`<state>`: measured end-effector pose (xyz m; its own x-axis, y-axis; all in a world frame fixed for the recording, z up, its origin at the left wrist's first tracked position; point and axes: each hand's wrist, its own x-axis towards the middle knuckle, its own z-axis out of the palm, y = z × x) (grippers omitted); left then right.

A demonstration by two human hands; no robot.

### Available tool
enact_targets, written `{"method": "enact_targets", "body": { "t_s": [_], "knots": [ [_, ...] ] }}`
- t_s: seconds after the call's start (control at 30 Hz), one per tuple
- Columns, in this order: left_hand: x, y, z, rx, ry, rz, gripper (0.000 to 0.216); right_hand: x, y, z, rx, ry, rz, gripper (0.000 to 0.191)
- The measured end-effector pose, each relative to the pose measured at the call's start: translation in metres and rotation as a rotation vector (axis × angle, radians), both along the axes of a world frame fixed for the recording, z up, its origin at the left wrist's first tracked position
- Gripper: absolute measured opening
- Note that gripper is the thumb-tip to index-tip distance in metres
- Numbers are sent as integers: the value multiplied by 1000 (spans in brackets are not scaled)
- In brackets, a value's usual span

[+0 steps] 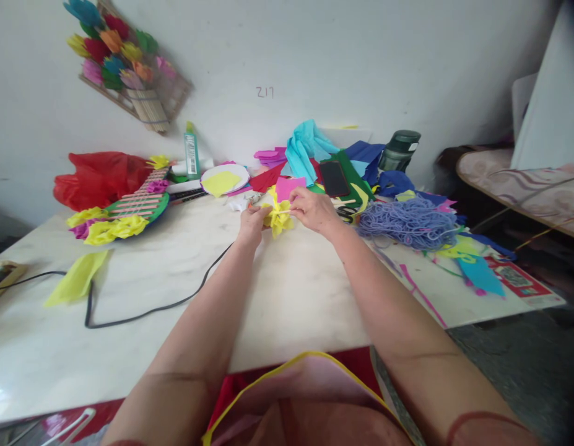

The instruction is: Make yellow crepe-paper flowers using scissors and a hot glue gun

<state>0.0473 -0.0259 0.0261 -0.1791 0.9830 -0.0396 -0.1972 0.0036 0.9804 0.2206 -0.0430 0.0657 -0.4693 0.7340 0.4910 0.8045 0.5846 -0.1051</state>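
Observation:
A yellow crepe-paper flower [280, 222] is between my hands above the white table. My left hand [253, 224] is closed, pinching the flower's left edge. In the fingers of my right hand [314, 209] is a thin pale stick [285, 212], its tip pointing left against the flower's middle. What lies beneath the left fingers is hidden. Just behind the flower is a square of pink paper [290, 188]. Close to my right hand are a pair of scissors [346, 214], partly covered.
A decorated paper-plate piece [145, 207] with yellow flowers lies left, near a red plastic bag [98, 179]. A black cable [152, 314] crosses the table. Behind are a glue bottle [191, 153], a phone [334, 178] and coloured paper; blue yarn [407, 223] is heaped right.

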Motion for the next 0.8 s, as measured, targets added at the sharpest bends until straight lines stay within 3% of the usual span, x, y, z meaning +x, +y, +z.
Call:
{"method": "enact_targets", "body": {
  "t_s": [0.53,0.8],
  "knots": [
    [-6,6,-8,28,112,96,24,10,1,4,12,23,-41,16],
    [-5,6,-9,24,12,53,25,12,1,7,-16,-4,-68,16]
  ]
}}
